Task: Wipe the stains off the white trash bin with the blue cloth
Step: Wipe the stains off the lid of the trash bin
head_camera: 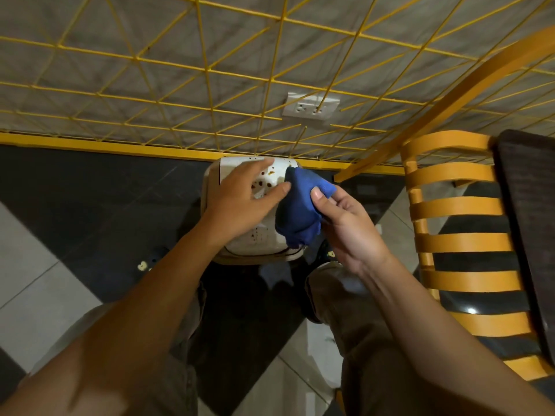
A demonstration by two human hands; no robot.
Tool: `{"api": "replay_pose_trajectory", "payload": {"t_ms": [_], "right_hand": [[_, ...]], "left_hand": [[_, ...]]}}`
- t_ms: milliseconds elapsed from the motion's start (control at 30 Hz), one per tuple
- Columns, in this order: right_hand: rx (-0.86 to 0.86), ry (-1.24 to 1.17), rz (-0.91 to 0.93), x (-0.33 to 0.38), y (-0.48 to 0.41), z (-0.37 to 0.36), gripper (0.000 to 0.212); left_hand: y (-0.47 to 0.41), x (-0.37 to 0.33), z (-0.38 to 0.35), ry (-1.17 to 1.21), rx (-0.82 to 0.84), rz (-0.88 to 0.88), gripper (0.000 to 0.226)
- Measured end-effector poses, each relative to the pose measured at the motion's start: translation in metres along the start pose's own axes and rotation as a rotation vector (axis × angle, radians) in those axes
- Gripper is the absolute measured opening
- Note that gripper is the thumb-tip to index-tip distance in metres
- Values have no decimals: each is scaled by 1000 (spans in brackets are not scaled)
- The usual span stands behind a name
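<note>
Left hand (240, 199): my fingers spread flat on the bin (258, 241) lid, thumb touching the cloth (297, 208).
Right hand (345, 223): my thumb and fingers pinched on the cloth's right edge.

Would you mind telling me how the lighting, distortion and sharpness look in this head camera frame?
Head view: dim, warm light; the wide lens bows the yellow wall grid and chair; a small glare spot shines on the dark floor by the chair; forearms near the lens look soft, while the blue cloth and stained white bin stay reasonably sharp.
</note>
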State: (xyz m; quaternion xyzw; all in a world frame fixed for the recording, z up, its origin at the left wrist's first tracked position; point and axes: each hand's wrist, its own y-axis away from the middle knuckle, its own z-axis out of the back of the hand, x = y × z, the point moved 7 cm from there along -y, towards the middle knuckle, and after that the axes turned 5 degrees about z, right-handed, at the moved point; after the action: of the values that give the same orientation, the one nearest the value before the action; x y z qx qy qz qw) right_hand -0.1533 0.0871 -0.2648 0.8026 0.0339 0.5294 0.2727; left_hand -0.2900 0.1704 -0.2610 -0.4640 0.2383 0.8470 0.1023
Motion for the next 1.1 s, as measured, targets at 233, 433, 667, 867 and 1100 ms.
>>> {"api": "replay_pose_trajectory", "payload": {"t_ms": [233,433,667,867,1100], "right_hand": [[165,-243,-46,1,-2,-28,35],[125,61,127,18,-13,-38,23],[-114,742,308,43,-24,-27,45],[-125,1119,443,37,-26,-14,51],[85,1622,348,-8,-40,0,52]], "left_hand": [[8,-2,-19,596,377,232,57],[17,-6,-33,984,512,378,57],[10,-3,-14,1314,392,366,51],[-7,12,15,1089,58,295,43],[-9,17,26,-133,-201,-10,48]]}}
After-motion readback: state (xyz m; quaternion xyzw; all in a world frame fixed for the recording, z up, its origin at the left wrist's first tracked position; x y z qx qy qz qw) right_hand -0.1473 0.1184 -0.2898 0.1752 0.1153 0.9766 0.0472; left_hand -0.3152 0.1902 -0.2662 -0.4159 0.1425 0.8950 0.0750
